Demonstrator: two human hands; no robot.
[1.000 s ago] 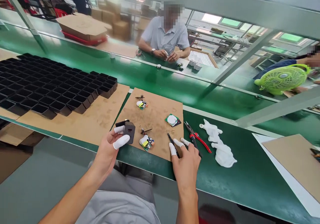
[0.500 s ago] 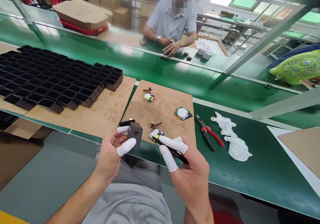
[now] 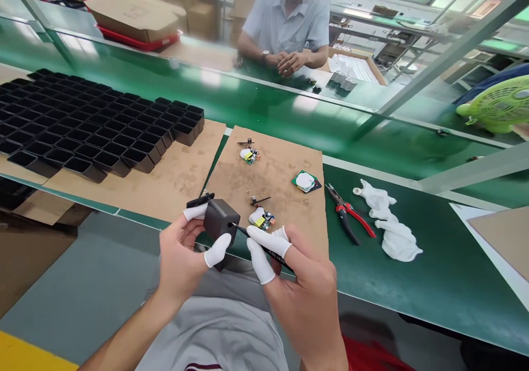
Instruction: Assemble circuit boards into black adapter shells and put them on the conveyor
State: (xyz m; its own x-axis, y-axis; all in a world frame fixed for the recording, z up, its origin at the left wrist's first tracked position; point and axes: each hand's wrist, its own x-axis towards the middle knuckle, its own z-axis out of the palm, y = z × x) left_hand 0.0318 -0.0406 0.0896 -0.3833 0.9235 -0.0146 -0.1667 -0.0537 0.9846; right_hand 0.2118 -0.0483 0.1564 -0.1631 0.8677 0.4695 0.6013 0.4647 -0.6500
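Observation:
My left hand (image 3: pixel 185 255), with white finger cots on thumb and finger, is closed around a black charger housing (image 3: pixel 220 216) just over the bench's front edge. A flat black piece (image 3: pixel 200 200) shows behind the housing; whether it is attached I cannot tell. Between the cotted fingers of my right hand (image 3: pixel 303 283) are black tweezers (image 3: pixel 278 257), their tips at the small opening in the housing's end face. Close beyond them lies a small circuit board (image 3: pixel 261 219) with a white pad and yellow tape. A similar board (image 3: pixel 249 155) rests farther back on the cardboard sheet (image 3: pixel 285 161).
Many black housings (image 3: pixel 103 123) stand in rows at left. Rightward are a green board with a white disc (image 3: pixel 306 181), red-and-black pliers (image 3: pixel 347 214) and crumpled white material (image 3: pixel 388 222). A co-worker (image 3: pixel 289 35) sits opposite; a green fan (image 3: pixel 496 106) stands far right.
The housing has turned in my left hand, its port face now towards the right. My right hand has brought the tweezers left to that face. Across the bench, the co-worker's hands have come together.

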